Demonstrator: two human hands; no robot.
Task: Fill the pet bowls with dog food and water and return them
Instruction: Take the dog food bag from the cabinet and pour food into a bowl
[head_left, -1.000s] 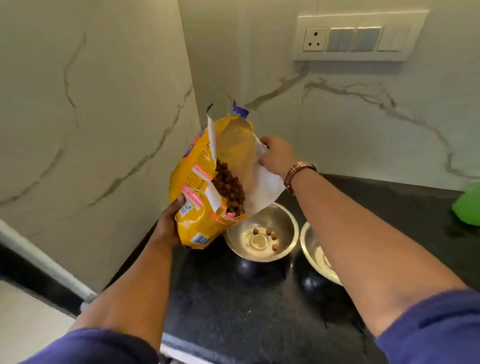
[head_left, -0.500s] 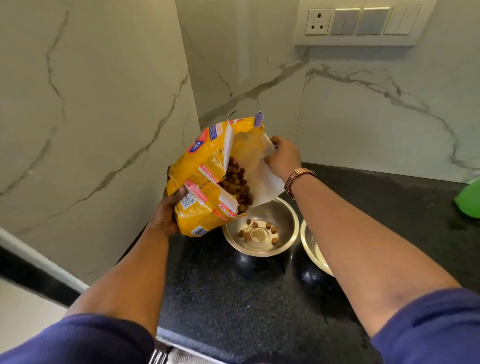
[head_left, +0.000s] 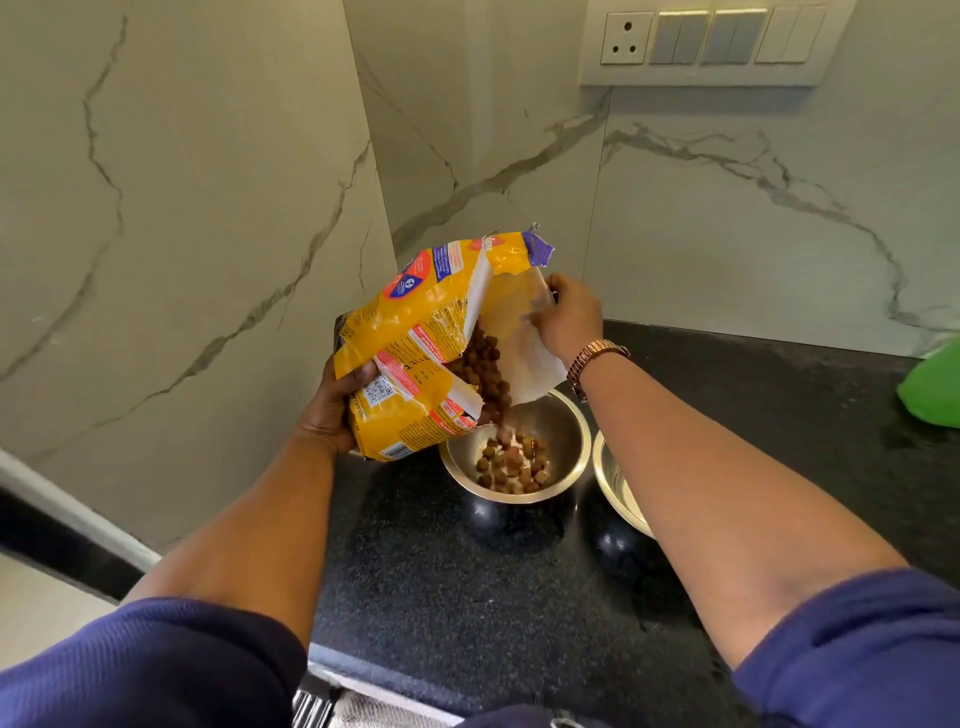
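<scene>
At the far left stood a pale marble-veined wall (head_left: 171, 218), meeting a speckled black stone counter (head_left: 441, 597). The left hand (head_left: 332, 410) was clenched around the lower end of a crinkled yellow plastic dog-food bag (head_left: 415, 353), holding it tilted with its torn mouth pointing down and to the right. Brown kibble pieces (head_left: 488, 374) lay heaped at the opening, and a few were falling in mid-air. Directly below sat a round stainless-steel pet bowl (head_left: 563, 431), its floor partly covered with kibble. The right hand (head_left: 569, 317), a coppery metal watch (head_left: 595, 358) on its wrist, pinched the white inner flap of the bag mouth and held it open above the bowl's far rim. Just beside the first bowl stood a second steel bowl (head_left: 610, 483), mostly hidden by the right forearm and seemingly empty. A bright green object (head_left: 932, 389) lay at the far right edge.

The heaped kibble could probably surge if the bag tipped further, overfilling the bowl or scattering pieces across the counter. The floppy flap might also fold and send food sideways.
</scene>
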